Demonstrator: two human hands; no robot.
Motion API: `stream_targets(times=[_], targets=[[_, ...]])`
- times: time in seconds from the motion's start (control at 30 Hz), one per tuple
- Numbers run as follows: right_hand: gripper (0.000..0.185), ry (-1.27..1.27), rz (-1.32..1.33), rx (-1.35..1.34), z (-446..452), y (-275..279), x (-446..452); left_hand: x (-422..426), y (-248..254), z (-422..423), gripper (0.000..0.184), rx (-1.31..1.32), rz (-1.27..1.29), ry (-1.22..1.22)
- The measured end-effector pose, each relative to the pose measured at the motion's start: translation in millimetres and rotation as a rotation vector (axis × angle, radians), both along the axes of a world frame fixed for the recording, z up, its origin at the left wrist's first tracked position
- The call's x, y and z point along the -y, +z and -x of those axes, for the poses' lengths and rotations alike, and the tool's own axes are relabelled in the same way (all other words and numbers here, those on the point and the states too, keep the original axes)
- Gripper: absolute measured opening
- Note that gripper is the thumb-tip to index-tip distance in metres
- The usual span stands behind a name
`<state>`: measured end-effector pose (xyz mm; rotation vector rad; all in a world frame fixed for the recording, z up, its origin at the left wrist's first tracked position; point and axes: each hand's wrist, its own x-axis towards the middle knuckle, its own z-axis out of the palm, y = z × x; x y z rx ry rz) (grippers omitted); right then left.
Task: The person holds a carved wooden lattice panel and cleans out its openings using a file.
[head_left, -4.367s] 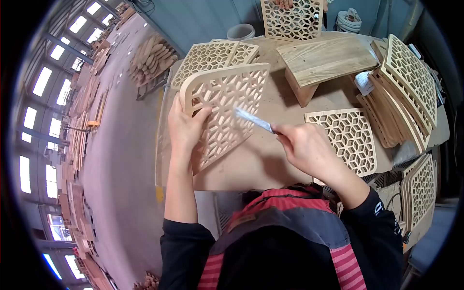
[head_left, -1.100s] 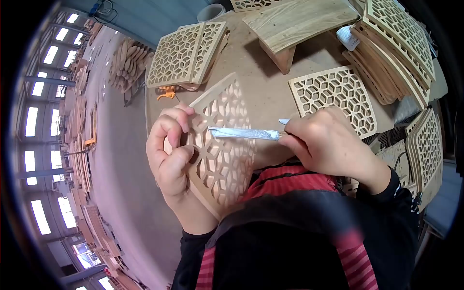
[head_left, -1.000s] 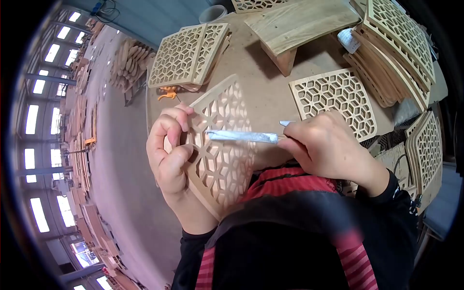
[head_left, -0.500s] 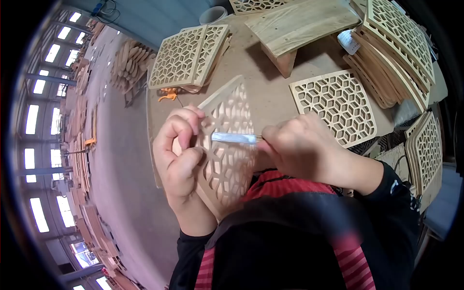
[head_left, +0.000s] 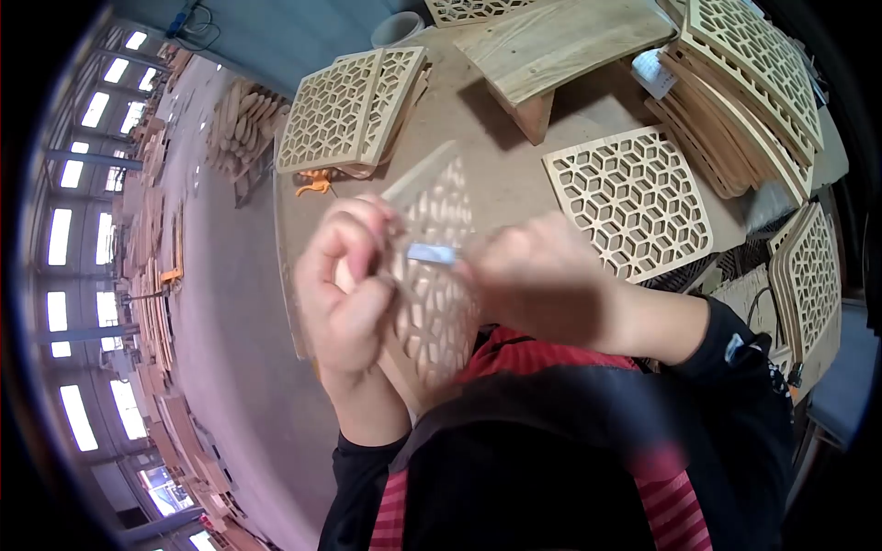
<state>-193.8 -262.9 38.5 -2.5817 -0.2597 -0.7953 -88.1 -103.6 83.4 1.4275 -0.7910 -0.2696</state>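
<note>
A wooden lattice panel (head_left: 432, 308) with cut-out geometric holes stands tilted on edge in front of my body. My left hand (head_left: 347, 285) is closed around its left edge, the fingers curled over the frame. A short, narrow pale-blue stick (head_left: 432, 253) lies across the panel's openings, its right end in my right hand (head_left: 542, 275). That hand is a fist blurred by motion, so the stick's grip end is hidden. Whether the stick's tip passes into a hole I cannot tell.
Another lattice panel (head_left: 634, 197) lies flat on the table at right. Stacked panels (head_left: 344, 110) sit back left beside an orange tool (head_left: 314, 182). A wooden stand (head_left: 560, 46) is at the back. More panels (head_left: 753, 64) and curved wooden pieces (head_left: 707, 138) are piled right.
My right hand and the pale-blue stick have shifted left toward my left hand, and less of the stick shows. My left hand still grips the panel. The whole view has shifted slightly.
</note>
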Motion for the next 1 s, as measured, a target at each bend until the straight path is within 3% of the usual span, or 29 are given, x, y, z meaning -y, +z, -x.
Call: stream_targets(times=[0.03,0.13,0.17,0.27,0.4,0.53,0.7,0.73,0.8,0.83,0.93,1.0], targets=[[0.031,0.117,-0.059,-0.181,-8,2,3,6,-1,5,0.019,0.048,-0.005,-0.05],[0.03,0.04,0.035,-0.212,3,7,8,1,0,3,0.019,0.055,-0.016,-0.052],[0.03,0.084,-0.095,-0.383,8,18,16,-5,1,-1,0.02,0.021,0.007,-0.004],[0.028,0.048,-0.069,-0.459,11,18,19,-10,-3,-5,0.02,-0.006,0.015,0.056],[0.027,0.103,-0.002,0.066,-7,-2,8,12,1,8,0.02,0.044,-0.053,-0.07],[0.035,0.114,-0.162,-0.455,8,15,23,-7,0,-7,0.02,0.0,0.004,0.062],[0.036,0.198,-0.017,-0.117,-9,2,9,14,0,8,0.02,0.062,-0.02,-0.097],[0.036,0.202,-0.052,-0.12,-8,4,10,17,4,14,0.02,-0.024,-0.046,-0.071],[0.037,0.212,-0.126,-0.124,-7,5,11,9,1,5,0.021,0.054,-0.036,-0.048],[0.036,0.182,-0.141,-0.348,-1,16,18,2,1,0,0.021,0.032,-0.016,0.006],[0.036,0.076,-0.162,-0.303,5,12,17,-10,-2,-11,0.021,-0.026,0.029,0.107],[0.034,0.11,-0.137,-0.194,-2,10,8,4,2,3,0.021,-0.032,0.009,0.037]])
